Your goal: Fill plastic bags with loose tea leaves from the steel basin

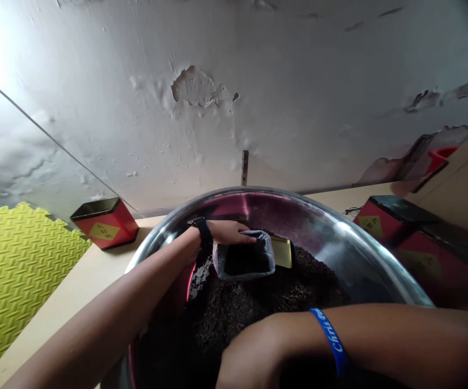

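Observation:
A big steel bowl (363,232) in front of me is filled with dark loose tea leaves (234,308). My left hand (229,232), a black watch on its wrist, grips the rim of a small grey pouch (244,259) that stands open in the leaves with dark leaves inside. A yellow label (283,252) shows behind the pouch. My right hand (253,351), with a blue wristband on the wrist, bends down into the leaves at the bowl's near side; its fingers are hidden.
A red tin with a yellow label (104,222) stands open on the beige table (67,297) to the left. More red tins (404,232) stand at the right. A yellow-green foam mat (11,265) lies on the floor at left. A peeling white wall is behind.

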Tool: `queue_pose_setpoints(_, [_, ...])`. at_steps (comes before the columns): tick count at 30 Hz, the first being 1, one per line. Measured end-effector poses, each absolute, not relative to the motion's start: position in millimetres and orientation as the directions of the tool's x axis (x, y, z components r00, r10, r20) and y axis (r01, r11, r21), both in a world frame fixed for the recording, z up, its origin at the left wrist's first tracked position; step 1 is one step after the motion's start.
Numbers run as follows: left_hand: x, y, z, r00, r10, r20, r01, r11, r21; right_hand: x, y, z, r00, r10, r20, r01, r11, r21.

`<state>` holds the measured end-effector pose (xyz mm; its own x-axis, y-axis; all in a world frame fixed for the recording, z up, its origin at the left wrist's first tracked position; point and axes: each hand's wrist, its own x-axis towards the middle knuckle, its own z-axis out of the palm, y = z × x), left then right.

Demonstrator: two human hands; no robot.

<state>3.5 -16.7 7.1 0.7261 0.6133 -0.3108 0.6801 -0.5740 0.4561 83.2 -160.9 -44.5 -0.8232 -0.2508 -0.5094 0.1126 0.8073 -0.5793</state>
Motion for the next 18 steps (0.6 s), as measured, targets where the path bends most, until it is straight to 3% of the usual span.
queue_pose_setpoints(4, [3.4, -16.6, 7.2, 0.723, 0.616, -0.312, 0.683, -0.572, 0.455, 99.8, -158.0, -10.1, -0.963, 0.047, -0.264, 0.137, 0.932, -0.334])
queue_pose_setpoints(9, [4.7, -15.7, 5.2, 0.739, 0.616, -0.273, 0.663, -0.592, 0.458, 120.4, -131.6, 6.4, -0.944, 0.322, 0.074, 0.326, 0.944, 0.052])
queue_pose_setpoints(11, [5.6, -15.5, 4.5, 0.74, 0.619, -0.263, 0.658, -0.589, 0.468, 125.8, -113.3, 4.3, -0.9, 0.409, 0.153, 0.427, 0.897, 0.112])
queue_pose_setpoints(14, [6.9, -15.3, 5.1, 0.697, 0.667, -0.263, 0.701, -0.554, 0.449, 132.6, -87.6, -5.2, -0.831, 0.535, 0.15, 0.555, 0.817, 0.157])
queue_pose_setpoints(18, [8.7, -15.7, 6.9, 0.661, 0.71, -0.242, 0.732, -0.542, 0.413, 138.4, -72.2, -18.3, -0.752, 0.653, 0.084, 0.658, 0.752, 0.046])
